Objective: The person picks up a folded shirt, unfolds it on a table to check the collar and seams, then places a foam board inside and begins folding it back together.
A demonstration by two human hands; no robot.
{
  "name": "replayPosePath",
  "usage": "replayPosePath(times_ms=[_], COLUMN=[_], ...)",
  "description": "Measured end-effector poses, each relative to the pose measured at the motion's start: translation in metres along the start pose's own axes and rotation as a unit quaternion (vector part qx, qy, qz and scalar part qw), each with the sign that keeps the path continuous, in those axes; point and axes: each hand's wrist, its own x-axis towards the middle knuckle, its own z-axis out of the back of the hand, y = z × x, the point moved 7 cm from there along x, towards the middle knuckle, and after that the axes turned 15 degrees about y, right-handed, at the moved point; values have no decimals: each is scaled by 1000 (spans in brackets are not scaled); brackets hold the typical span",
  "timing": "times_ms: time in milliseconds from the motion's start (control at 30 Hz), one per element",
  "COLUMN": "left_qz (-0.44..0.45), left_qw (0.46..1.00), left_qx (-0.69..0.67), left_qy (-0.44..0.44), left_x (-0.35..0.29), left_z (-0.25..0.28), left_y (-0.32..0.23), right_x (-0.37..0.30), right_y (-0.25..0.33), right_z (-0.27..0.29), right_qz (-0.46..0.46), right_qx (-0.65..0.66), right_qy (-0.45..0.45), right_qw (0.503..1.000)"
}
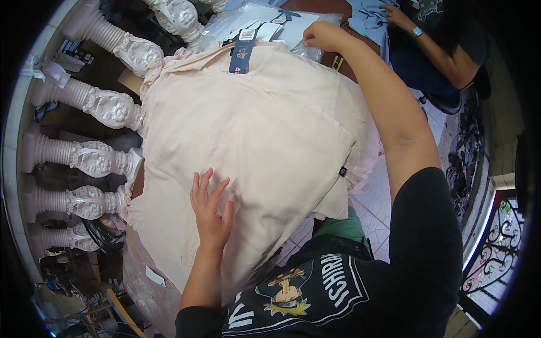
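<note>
A pale pink T-shirt (270, 124) lies spread before me, its neckline at the far end. A navy hang tag (241, 56) rests at the neckline, and a small dark label (342, 171) sticks out at the right side seam. My left hand (213, 217) is over the lower left part of the shirt, fingers apart and holding nothing. My right hand (326, 36) reaches past the shirt's far right, fingers curled closed beside a clear plastic bag (307, 25). What those fingers hold, if anything, is hidden. More pale pink cloth (366, 143) shows beneath the right edge.
White carved balusters (107, 107) line the left side. At the far right a co-worker's hand (399, 18) rests by light blue cloth (366, 22). A black plastic bag (104, 234) lies near the balusters. Tiled floor (369, 197) and dark scraps (465, 152) are to the right.
</note>
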Motion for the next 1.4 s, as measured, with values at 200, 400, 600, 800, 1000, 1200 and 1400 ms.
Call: replayPosePath(times_ms=[200,400,600,800,1000,1200,1400], left_qz=[-68,-145,-213,-283,-247,-165,-165], left_qw=[998,989,976,958,965,973,979], left_qx=[3,11,38,44,54,108,112], left_qy=[4,-1,21,26,75,120,42], left_x=[27,68,113,167,244,287,289], left_z=[10,26,15,-9,-54,-81,-88], left_y=[-12,-45,-84,-117,-120,-126,-125], right_x=[0,-29,-49,-58,-52,-73,-87], right_y=[-21,-35,-38,19,5,-16,5], right_z=[10,20,20,13,11,35,2], right_qz=[26,3,-109,-30,-81,-41,72], right_qx=[28,-67,139,-17,-209,-55,-86], right_qy=[-107,-141,-15,-17,-32,-159,-222], right_qw=[993,988,984,999,974,985,969])
